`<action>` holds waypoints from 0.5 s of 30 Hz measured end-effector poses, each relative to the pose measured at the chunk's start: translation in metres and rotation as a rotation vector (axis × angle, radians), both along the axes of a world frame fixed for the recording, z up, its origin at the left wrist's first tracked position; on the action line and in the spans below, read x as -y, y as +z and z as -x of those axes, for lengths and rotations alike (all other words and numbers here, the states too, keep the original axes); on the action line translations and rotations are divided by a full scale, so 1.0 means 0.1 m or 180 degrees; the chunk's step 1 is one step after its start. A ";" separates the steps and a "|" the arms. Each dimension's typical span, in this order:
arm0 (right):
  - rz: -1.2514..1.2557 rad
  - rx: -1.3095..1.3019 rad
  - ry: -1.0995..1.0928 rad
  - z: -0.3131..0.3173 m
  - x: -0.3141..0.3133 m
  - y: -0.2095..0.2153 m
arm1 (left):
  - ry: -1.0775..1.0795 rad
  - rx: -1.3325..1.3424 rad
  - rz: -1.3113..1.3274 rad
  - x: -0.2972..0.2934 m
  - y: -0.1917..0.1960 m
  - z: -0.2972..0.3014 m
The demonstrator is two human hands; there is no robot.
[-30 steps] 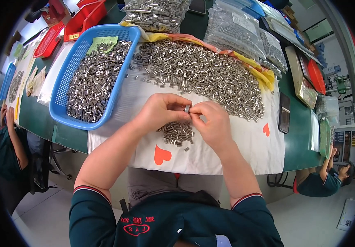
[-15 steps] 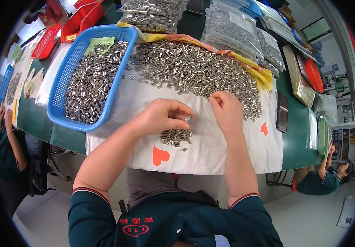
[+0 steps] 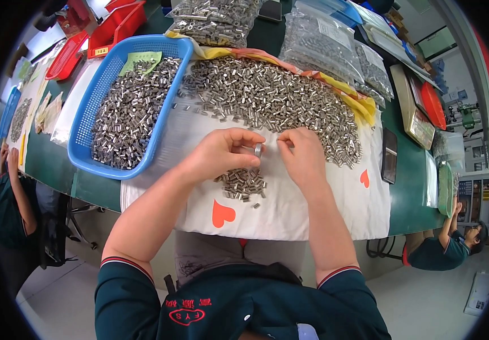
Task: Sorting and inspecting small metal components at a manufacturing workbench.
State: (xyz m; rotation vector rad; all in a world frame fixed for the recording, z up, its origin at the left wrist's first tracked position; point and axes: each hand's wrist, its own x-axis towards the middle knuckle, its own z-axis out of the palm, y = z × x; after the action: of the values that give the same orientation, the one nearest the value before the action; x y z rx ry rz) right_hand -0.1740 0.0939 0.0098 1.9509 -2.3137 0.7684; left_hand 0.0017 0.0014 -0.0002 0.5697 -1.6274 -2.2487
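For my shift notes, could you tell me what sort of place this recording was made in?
Most likely a factory sorting or assembly bench. A large heap of small metal sleeves lies on a white cloth, a blue basket holds more, and clear bags of parts sit behind on the green table.

Clear plastic bags of small metal parts (image 3: 216, 17) lie at the table's far edge, and two more bulging clear bags (image 3: 326, 48) sit to their right. A pale green paper label (image 3: 141, 59) rests at the far end of the blue basket (image 3: 88, 153). A small yellow label (image 3: 100, 51) marks a red bin (image 3: 121, 22). A flat dark screen device (image 3: 390, 162) lies beside the white cloth (image 3: 312, 209).
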 end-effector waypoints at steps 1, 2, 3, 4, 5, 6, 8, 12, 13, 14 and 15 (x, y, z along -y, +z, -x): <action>-0.0016 0.1012 -0.0069 -0.05 -0.03 0.04 | 0.0031 -0.0020 -0.0120 0.00 -0.01 0.01; -0.0037 0.2024 -0.0137 -0.09 -0.05 0.06 | 0.0062 -0.0040 -0.0240 0.00 -0.01 0.01; -0.0040 0.2020 -0.0137 -0.10 -0.08 0.08 | 0.0063 -0.0044 -0.0243 0.00 0.00 0.02; -0.0115 0.2477 0.0151 -0.10 -0.10 0.10 | 0.0147 -0.0023 -0.0265 -0.01 0.00 0.02; -0.0191 0.2932 0.0443 -0.09 -0.11 0.10 | 0.0230 -0.0002 -0.0285 -0.02 0.01 0.03; -0.0191 0.2934 0.0436 -0.11 -0.11 0.09 | 0.0224 0.0000 -0.0288 -0.02 0.01 0.03; -0.0141 0.2886 0.0563 -0.15 -0.10 0.06 | 0.0115 0.0104 -0.0139 -0.02 0.02 0.02; -0.0121 0.2484 0.0514 -0.20 -0.11 0.12 | 0.0135 0.0089 -0.0053 -0.02 0.01 0.01; 0.0049 0.2090 0.0588 -0.21 -0.11 0.11 | 0.0141 0.0130 -0.0020 -0.03 0.00 0.02; 0.0217 0.1695 0.0658 -0.21 -0.12 0.10 | 0.0148 0.0172 0.0012 -0.03 0.00 0.02; 0.0220 0.1692 0.0647 -0.23 -0.12 0.10 | 0.0137 0.0170 0.0012 -0.04 0.01 0.02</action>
State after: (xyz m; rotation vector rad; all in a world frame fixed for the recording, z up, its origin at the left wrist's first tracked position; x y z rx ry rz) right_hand -0.1506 0.1060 0.0198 2.1823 -2.3022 1.5274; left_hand -0.0003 0.0050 0.0007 0.6627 -1.6285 -2.2172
